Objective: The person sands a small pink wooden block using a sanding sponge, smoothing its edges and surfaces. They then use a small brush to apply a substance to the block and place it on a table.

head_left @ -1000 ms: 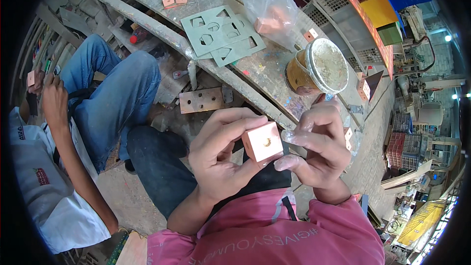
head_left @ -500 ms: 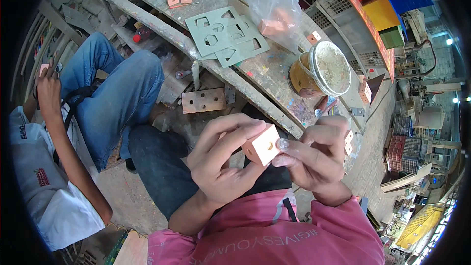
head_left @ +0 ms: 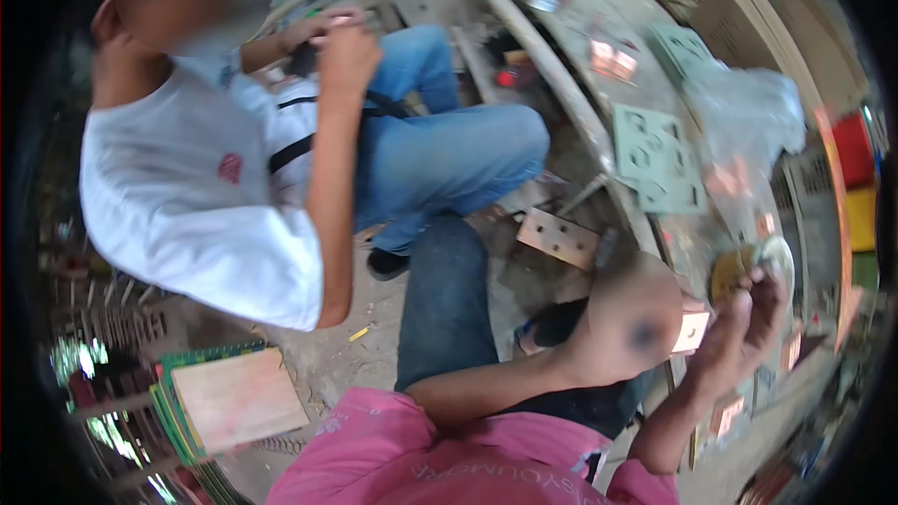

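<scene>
My left hand [head_left: 631,323] holds a pale pinkish wooden cube [head_left: 690,332] with a hole in the face I can see. The fingers of this hand are blurred, and the cube sticks out on its right side. My right hand [head_left: 748,323] is raised just right of the cube, apart from it. Its fingertips overlap the near rim of a yellow bucket [head_left: 728,273] with a whitish rim; blur hides whether they touch it or pinch anything.
A co-worker in a white shirt [head_left: 215,187] sits at my left, hands together. On the bench lie green cut-out templates [head_left: 655,154], small wooden cubes [head_left: 613,61] and a clear plastic bag [head_left: 748,112]. Below is a wooden block with several holes [head_left: 558,238]; boards [head_left: 238,397] stand at lower left.
My view has swung left, bringing the co-worker further in. My right hand has left the cube and moved to the bucket; the left hand keeps the cube.
</scene>
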Demonstrator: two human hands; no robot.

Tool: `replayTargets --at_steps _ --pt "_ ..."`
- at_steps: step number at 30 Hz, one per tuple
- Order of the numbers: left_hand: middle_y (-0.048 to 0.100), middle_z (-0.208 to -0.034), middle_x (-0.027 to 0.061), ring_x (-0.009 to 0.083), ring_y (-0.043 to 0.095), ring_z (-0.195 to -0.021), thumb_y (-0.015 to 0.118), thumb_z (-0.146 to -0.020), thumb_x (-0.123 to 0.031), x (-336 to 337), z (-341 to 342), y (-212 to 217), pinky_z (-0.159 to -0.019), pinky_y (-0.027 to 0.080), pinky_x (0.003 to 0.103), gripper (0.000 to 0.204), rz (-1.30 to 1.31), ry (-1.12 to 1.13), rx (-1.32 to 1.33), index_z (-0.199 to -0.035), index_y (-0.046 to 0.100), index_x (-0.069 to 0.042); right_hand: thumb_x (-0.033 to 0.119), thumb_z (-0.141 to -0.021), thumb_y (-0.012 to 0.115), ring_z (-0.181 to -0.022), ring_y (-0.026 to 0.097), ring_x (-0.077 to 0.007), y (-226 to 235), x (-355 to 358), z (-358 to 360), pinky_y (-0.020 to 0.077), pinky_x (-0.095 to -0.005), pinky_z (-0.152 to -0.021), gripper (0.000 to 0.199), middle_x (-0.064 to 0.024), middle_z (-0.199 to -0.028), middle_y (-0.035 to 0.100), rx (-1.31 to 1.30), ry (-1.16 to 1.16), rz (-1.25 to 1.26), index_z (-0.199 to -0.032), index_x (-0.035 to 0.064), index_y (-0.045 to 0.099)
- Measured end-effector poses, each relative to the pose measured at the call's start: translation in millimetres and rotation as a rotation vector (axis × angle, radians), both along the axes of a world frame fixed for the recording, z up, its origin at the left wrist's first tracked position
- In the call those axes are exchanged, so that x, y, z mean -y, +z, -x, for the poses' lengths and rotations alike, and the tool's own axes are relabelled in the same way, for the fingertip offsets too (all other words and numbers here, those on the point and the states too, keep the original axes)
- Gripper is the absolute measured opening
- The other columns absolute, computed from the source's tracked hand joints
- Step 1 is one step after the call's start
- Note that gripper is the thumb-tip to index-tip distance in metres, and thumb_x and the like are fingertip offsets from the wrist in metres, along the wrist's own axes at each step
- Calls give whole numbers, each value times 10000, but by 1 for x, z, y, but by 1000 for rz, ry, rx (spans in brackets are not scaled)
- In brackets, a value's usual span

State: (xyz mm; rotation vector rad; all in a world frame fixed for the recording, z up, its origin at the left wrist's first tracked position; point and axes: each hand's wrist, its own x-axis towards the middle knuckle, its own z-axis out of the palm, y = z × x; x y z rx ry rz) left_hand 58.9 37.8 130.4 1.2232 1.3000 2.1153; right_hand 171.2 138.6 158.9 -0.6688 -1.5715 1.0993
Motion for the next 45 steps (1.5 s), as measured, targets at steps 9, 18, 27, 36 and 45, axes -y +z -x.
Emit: replayTargets --at_steps 9,18,27,36,45 --pt "484 -1321 174 214 560 -1143 656 -794 121 3 15 -12 -932 487 314 465 -188 -37 358 -1209 477 13 313 -750 783 -1013 474 -258 -1 27 10 379 -353 -891 616 -165 -1127 480 181 231 -282 -1202 -27 541" --pt "586 -1200 238 209 635 -1021 707 -775 72 14 28 -8 -824 560 285 512 -140 132 240 -1241 496 59 252 -641 831 -968 483 -267 21 24 44 396 -353 -830 506 -158 -1104 542 336 282 -539 -1074 31 692" --pt "576 -1208 228 198 620 -1026 725 -782 4 18 32 -6 -829 535 290 487 -111 118 139 -1218 521 84 280 -652 809 -947 471 -255 19 20 44 374 -347 -794 400 -137 -1060 552 370 315 -601 -1004 104 736" --pt "574 -1205 229 251 613 -1076 708 -735 113 24 28 -1 -856 539 330 472 -72 61 242 -1182 555 103 228 -658 819 -944 491 -240 16 25 40 366 -327 -816 301 -124 -1039 549 252 306 -472 -922 100 753" --pt "600 -1174 259 203 664 -918 769 -756 -12 23 26 -1 -798 545 293 573 -86 40 155 -1251 494 79 243 -672 816 -942 477 -235 19 20 38 367 -329 -812 326 -133 -1076 546 280 340 -478 -963 110 752"
